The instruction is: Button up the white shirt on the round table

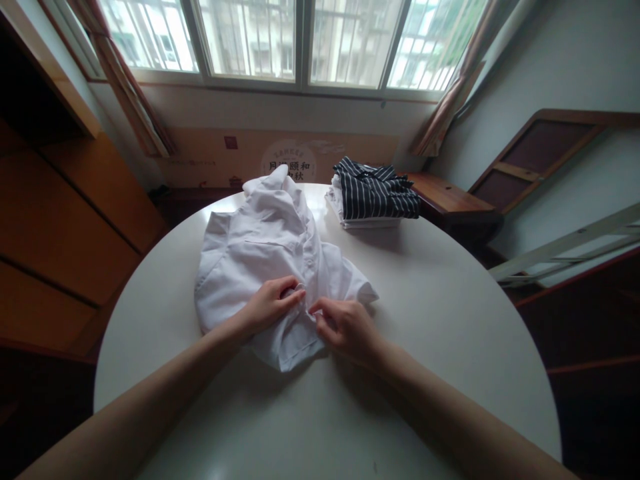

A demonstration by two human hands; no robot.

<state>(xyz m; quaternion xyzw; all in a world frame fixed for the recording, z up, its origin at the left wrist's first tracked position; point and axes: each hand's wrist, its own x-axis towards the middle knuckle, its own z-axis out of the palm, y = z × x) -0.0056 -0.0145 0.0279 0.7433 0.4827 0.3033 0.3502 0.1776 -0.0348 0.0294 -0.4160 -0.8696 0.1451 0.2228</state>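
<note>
A white button-up shirt (260, 247) lies rumpled on the round white table (430, 320), its collar toward the window and its hem toward me. Down its front runs a strip with small buttons. My left hand (275, 301) pinches the cloth on the left of this strip, low on the shirt. Close beside it, my right hand (347, 327) is closed on the cloth at the strip's right edge, fingers curled. Both hands are near the hem. What lies between the fingertips is too small to make out beyond white fabric.
At the table's far right rests a stack of folded clothes, with a black-and-white striped shirt (375, 190) on top of white ones. A wooden bench (445, 193) stands behind it on the right. Wooden cabinets (65, 267) are at the left, and a long printed box (200, 157) sits under the window.
</note>
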